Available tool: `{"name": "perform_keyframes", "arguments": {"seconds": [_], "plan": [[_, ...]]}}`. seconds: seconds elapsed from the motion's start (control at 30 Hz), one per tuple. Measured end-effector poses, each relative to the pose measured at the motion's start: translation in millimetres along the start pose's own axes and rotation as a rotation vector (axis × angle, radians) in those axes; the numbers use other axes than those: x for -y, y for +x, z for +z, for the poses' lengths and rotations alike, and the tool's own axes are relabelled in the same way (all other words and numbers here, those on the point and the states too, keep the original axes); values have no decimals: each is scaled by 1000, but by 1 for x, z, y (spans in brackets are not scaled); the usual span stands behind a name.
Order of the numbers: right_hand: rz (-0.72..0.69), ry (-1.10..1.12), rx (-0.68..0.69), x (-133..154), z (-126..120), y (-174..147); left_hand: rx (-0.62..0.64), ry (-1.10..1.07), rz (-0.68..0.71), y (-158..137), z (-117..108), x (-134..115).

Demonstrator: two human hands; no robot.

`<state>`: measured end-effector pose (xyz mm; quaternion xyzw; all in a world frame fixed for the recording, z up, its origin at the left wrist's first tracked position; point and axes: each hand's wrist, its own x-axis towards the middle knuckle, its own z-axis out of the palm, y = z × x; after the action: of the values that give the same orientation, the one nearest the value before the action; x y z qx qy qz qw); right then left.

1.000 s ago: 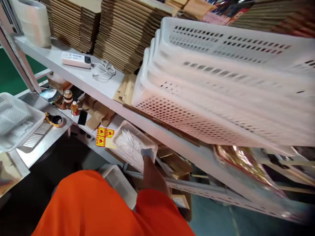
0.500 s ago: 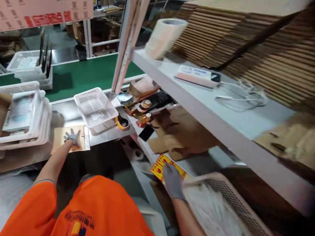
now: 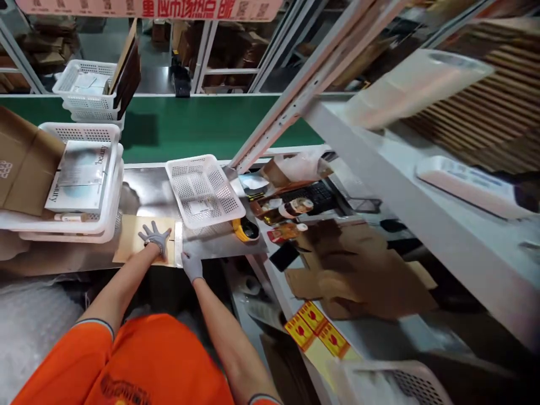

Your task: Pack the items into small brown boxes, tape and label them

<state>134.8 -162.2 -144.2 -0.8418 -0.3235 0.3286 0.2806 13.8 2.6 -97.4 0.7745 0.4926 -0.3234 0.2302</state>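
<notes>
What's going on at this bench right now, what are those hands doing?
A person in an orange shirt is working at a metal bench beside a green conveyor belt. The left hand, gloved, lies flat with spread fingers on a brown padded envelope. The right hand, also gloved, is at the envelope's white right edge. Just behind stands an almost empty white basket; to the left, stacked baskets hold a white box. A yellow tape dispenser sits nearby.

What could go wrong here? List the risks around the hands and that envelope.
The brown envelope lies at the steel table edge under the spread left hand; it could slide off. The right hand works beside a white basket overhanging the edge, near a tape dispenser; a bump might knock either.
</notes>
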Motion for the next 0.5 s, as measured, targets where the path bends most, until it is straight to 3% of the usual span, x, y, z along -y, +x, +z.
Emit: {"name": "perform_keyframes", "arguments": {"seconds": [0.5], "plan": [[-7, -281, 16, 37, 19, -15, 12, 59, 92, 11, 0, 1]]}}
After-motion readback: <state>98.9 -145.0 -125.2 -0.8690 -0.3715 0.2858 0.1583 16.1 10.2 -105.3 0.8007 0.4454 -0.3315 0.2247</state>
